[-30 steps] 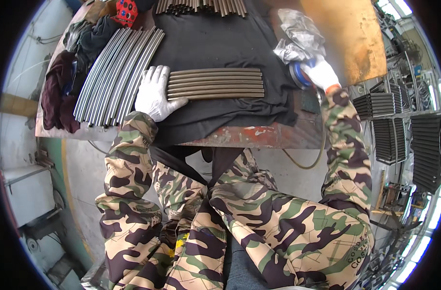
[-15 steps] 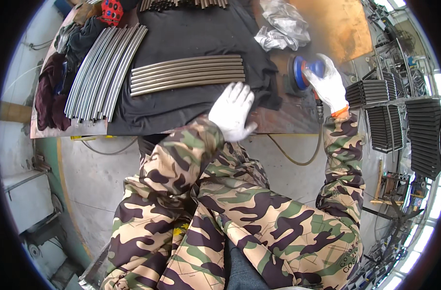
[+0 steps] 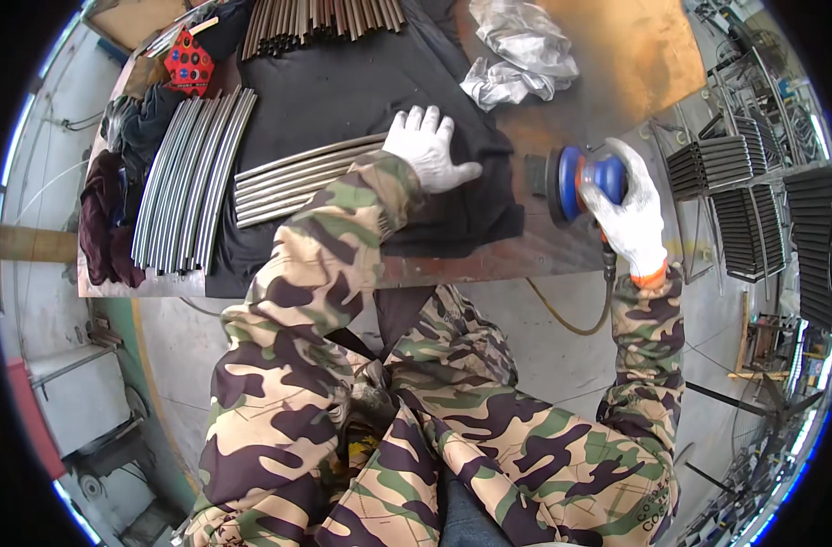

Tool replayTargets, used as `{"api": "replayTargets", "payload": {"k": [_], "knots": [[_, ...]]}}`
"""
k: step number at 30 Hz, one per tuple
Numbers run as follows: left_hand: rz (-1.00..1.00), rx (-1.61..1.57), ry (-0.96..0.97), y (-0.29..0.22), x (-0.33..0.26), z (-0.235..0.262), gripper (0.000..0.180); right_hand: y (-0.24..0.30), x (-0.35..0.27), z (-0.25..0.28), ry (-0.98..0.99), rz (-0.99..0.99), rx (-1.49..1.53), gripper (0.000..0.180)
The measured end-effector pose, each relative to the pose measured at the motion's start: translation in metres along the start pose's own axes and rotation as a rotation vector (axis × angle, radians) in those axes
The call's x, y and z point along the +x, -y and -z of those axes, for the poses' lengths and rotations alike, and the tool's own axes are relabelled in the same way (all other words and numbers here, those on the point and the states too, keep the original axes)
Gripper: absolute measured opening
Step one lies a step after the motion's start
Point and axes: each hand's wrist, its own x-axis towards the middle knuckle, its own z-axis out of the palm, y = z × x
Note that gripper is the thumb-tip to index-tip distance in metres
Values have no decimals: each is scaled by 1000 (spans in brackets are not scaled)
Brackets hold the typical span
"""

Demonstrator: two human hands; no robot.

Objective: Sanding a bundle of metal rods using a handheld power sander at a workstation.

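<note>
The left hand (image 3: pixel 425 153) has moved forward, fingers splayed. Black cloth (image 3: pixel 343 87) carries a row of curved metal tubes (image 3: pixel 288 182), right ends under that hand; beside the cloth, the right hand (image 3: pixel 635 214) clamps a blue disc sander (image 3: pixel 602 182).

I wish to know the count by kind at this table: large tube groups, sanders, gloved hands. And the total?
Large tube groups: 3
Sander: 1
Gloved hands: 2
Total: 6
</note>
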Motion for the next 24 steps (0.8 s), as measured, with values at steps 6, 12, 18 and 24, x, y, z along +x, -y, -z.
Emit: {"api": "replayTargets", "payload": {"k": [6, 12, 18, 24], "knots": [[150, 10, -25, -22, 22, 4, 106, -4, -13, -7, -14, 35, 42, 70], [-182, -165, -211, -58, -49, -4, 97, 9, -6, -9, -25, 2, 126, 66], [-239, -409, -272, -114, -62, -26, 84, 25, 10, -14, -16, 81, 32, 63], [-143, -331, -241, 18, -94, 62, 69, 22, 10, -14, 20, 48, 82, 62]]}}
